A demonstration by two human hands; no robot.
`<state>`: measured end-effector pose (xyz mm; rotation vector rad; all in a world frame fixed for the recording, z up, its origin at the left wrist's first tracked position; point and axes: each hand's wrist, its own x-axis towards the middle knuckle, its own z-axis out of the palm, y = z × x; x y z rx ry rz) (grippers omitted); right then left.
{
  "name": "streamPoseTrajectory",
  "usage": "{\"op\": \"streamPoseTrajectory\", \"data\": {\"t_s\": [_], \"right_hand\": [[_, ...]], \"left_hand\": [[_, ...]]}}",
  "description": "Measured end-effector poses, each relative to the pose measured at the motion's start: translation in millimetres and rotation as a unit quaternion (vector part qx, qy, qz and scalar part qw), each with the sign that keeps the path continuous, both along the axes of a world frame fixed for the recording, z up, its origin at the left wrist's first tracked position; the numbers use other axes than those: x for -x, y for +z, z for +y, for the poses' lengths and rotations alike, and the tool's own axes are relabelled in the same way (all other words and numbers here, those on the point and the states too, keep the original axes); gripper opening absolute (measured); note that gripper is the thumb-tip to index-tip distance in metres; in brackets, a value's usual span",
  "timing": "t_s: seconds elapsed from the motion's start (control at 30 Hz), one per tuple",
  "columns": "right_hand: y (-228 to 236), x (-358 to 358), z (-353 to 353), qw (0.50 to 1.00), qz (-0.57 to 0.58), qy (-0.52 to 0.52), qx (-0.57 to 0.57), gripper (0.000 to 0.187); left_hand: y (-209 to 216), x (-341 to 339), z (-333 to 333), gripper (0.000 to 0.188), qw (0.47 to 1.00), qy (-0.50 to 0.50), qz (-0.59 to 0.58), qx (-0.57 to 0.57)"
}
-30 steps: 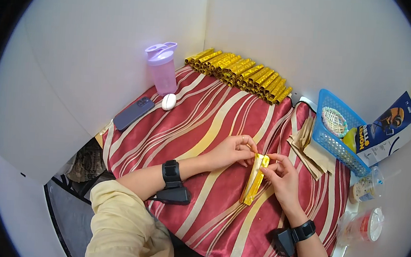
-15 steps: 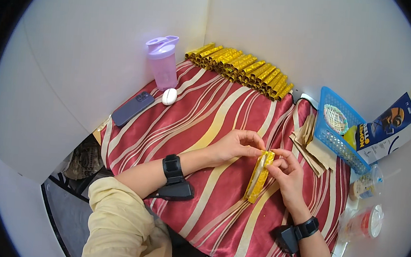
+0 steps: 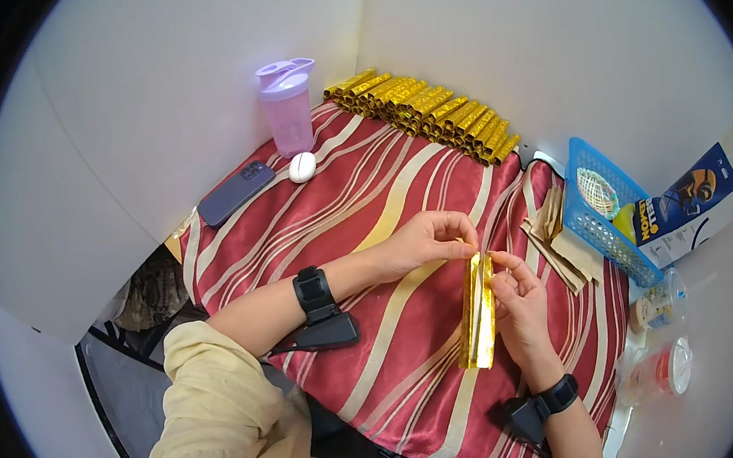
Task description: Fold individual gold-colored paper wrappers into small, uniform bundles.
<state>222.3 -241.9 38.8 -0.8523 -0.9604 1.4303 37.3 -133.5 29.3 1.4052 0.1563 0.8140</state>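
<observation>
Gold foil strip (image 3: 482, 324) has swung from tilted to near-straight over red striped cloth (image 3: 397, 386). Left hand (image 3: 431, 244), right hand (image 3: 522, 308): fingertips pinched closed on its far end. Likely mid-shaping.

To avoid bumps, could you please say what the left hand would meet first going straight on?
Past the gold strip at its fingertips, probably the right hand, though depth is unclear.

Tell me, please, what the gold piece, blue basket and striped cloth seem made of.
Gold piece: probably foil or foiled paper, shiny with bright reflections. Blue basket: likely smooth plastic, its walls perforated. Striped cloth: perhaps satiny fabric, glossy along folds.
</observation>
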Motion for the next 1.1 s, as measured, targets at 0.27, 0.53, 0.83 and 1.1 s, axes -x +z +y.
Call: {"op": "streamPoseTrajectory", "data": {"t_s": [0.27,0.53,0.83,1.1], "right_hand": [[-10,-7,-1,0.999,-0.03,-0.014,-0.032,0.039],[-5,-3,-3,0.992,-0.117,-0.018,-0.052,0.035],[-9,-6,-3,0.989,-0.124,-0.015,-0.074,0.034],[-11,-7,-1,0.992,-0.104,-0.007,-0.065,0.034]], "left_hand": [[-4,-2,-2,0.014,0.996,-0.038,0.075,0.034],[-11,-2,0,0.014,0.997,-0.026,0.054,0.056],[-8,-4,-2,0.014,0.996,-0.007,0.073,0.059],[-9,-3,-1,0.015,0.996,-0.008,0.062,0.057]]}}
